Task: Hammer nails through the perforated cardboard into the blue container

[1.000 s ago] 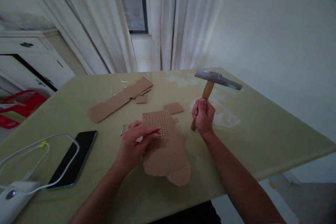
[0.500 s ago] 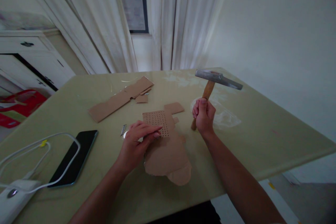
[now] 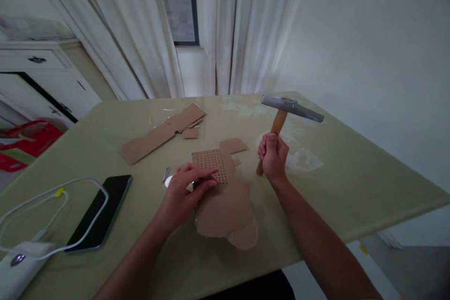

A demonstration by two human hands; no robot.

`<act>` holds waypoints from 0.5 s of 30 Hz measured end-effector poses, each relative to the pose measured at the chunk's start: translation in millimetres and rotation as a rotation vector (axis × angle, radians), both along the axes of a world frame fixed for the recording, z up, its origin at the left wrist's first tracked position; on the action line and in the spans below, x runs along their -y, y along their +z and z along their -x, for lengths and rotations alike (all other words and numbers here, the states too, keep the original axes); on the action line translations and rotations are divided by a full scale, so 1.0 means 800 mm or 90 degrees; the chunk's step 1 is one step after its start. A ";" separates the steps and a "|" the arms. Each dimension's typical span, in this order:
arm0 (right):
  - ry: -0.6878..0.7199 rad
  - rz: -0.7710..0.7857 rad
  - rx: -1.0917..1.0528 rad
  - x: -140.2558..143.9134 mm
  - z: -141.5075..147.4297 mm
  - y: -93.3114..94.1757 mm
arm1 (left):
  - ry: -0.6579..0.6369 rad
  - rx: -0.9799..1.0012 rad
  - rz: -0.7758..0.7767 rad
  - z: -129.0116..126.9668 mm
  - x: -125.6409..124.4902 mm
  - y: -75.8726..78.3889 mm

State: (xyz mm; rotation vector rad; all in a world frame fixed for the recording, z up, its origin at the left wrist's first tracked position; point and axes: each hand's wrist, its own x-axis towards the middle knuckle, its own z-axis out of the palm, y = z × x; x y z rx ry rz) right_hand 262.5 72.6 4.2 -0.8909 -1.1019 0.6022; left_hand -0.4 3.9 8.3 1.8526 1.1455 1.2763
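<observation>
My right hand (image 3: 273,155) gripped the hammer (image 3: 281,119) upright, fingers wrapped tight; my left hand (image 3: 186,192) pressed flat, fingers together, on the perforated cardboard (image 3: 225,197).

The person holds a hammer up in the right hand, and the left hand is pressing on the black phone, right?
Not quite. The right hand does hold the hammer up, but the left hand rests on the brown cardboard with the little holes, not on the black phone. The phone lies apart, further left on the table. The head view shows it.

Cardboard (image 3: 225,197), phone (image 3: 100,212) on table (image 3: 351,187)
</observation>
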 end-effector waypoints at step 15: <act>-0.006 0.002 -0.004 0.000 0.000 -0.001 | 0.026 0.019 -0.006 -0.002 0.004 0.002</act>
